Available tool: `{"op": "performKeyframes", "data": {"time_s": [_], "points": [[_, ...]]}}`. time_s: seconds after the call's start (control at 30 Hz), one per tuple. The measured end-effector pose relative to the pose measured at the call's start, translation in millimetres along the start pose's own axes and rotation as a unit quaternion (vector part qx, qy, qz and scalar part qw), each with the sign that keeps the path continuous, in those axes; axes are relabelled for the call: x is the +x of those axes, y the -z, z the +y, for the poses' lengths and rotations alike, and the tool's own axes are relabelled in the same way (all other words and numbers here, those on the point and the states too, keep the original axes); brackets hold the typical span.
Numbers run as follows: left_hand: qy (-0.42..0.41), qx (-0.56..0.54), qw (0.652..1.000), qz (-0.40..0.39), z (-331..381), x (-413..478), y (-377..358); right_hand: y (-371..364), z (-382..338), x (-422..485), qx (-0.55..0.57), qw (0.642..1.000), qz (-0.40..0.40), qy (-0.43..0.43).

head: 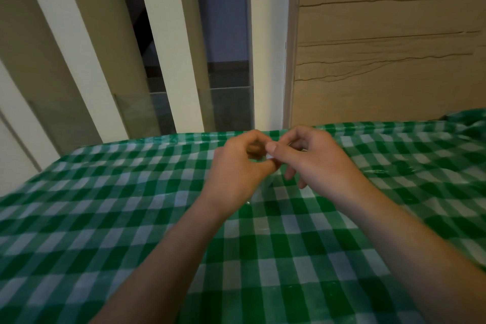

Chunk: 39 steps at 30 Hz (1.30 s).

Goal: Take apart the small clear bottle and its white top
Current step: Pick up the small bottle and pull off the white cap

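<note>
The small clear bottle point(259, 156) shows only as a faint glassy patch between the curled fingers, blurred and mostly hidden, so its outline is hard to make out. The white top point(270, 156) is a small pale spot just under the right thumb tip. The bottle's long axis seems to run roughly sideways, from one hand towards the other, with the top end towards the right hand; this is not certain.

The left hand point(238, 166) has its grip closed around the bottle. The right hand point(310, 156) pinches the white top between thumb and forefinger, its other fingers loose. Both hands meet above the far middle of the desk, over the green and white checked glossy cloth point(131, 205).
</note>
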<state>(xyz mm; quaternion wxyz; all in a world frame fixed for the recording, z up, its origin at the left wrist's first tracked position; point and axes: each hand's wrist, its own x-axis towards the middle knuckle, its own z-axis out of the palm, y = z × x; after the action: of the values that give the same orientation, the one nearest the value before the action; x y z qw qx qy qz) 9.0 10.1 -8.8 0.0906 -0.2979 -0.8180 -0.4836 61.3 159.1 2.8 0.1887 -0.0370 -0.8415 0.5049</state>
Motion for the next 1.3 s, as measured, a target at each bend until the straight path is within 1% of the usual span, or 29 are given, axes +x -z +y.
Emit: {"op": "performKeyframes", "data": {"time_s": [0.1,0.23,0.3,0.4,0.5,0.67,0.83,0.97,1.07,1.3], "points": [[-0.034,0.052,0.998,0.003,-0.3,-0.3,-0.7,0.7,-0.7,-0.4,-0.02,1.0,-0.003,-0.003],[-0.053,0.069,0.996,0.017,-1.8,-1.3,-1.9,-0.4,0.4,-1.3,-0.023,1.0,-0.005,-0.009],[-0.061,0.088,0.994,0.017,-1.8,-1.9,-1.6,-0.3,0.1,-1.3,-0.011,1.0,0.004,-0.01],[-0.064,0.128,0.99,-0.002,-0.7,-3.0,-1.4,1.8,-1.1,-0.8,0.023,1.0,0.013,-0.014],[-0.098,0.16,0.982,-0.016,0.2,-4.4,-2.9,2.6,-0.1,0.5,0.032,0.999,0.009,-0.021],[-0.136,0.227,0.964,-0.012,-0.4,-6.5,-3.6,0.3,1.9,1.3,0.033,0.999,-0.009,-0.026],[-0.131,0.274,0.953,-0.002,-0.6,-6.3,-2.6,0.6,1.6,0.7,0.045,0.998,-0.043,-0.031],[-0.125,0.297,0.947,-0.001,0.8,-6.4,-0.4,1.9,0.9,0.7,0.056,0.998,-0.036,-0.008],[-0.123,0.295,0.947,-0.015,3.6,-6.1,1.3,3.2,-0.1,1.3,0.063,0.997,-0.032,0.015],[-0.1,0.267,0.957,-0.048,4.6,-5.9,2.3,2.6,3.8,1.5,0.062,0.997,-0.039,0.037]]}}
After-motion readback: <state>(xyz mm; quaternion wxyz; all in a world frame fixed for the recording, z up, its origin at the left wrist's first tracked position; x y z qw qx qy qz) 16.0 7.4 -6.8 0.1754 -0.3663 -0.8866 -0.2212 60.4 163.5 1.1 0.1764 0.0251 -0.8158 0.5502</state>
